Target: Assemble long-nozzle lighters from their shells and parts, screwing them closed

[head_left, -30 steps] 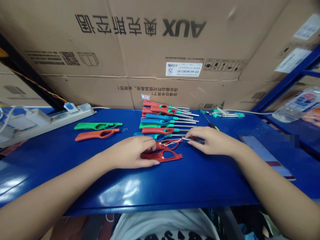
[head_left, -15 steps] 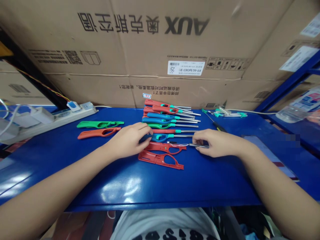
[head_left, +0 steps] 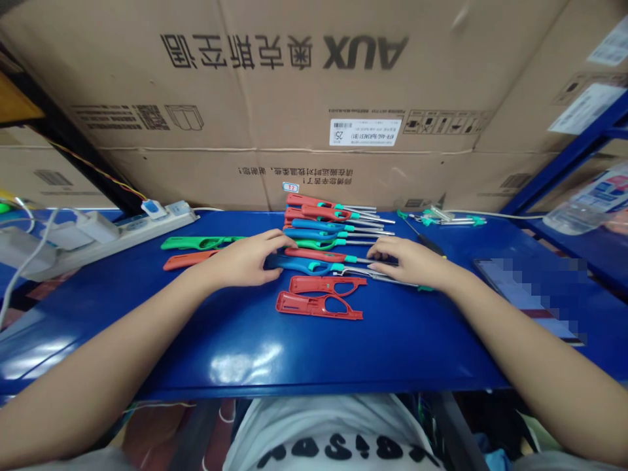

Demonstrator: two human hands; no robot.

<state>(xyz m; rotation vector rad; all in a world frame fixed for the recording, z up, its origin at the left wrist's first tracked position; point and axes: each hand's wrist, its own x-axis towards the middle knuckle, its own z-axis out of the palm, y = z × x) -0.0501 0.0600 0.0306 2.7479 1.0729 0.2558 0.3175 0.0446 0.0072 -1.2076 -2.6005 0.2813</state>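
My left hand [head_left: 248, 257] is curled round the rear end of a blue long-nosed lighter [head_left: 304, 263], its thumb and fingers on either side of the handle. My right hand [head_left: 412, 261] is closed over the metal tubes at the lighters' front ends; its fingertips hide part of them. Below that hand lies a loose metal tube [head_left: 398, 280] with thin wires at its left end. A red lighter [head_left: 318, 256] is just behind the blue one. Two empty red handle shells [head_left: 321, 306] lie in front, side by side.
Several assembled lighters [head_left: 318, 226] form a row behind. Green [head_left: 196, 243] and orange [head_left: 189, 260] handles lie left, near a white power strip [head_left: 132, 229]. A screwdriver [head_left: 432, 246], spare tubes [head_left: 451, 218] and a tablet-like device [head_left: 500, 281] are right. Cardboard [head_left: 294, 131] stands behind.
My right hand has moved up from beside the red shells to the lighters' tubes, and the wired tube now lies beside the blue lighter. My left hand stays at the blue handle.
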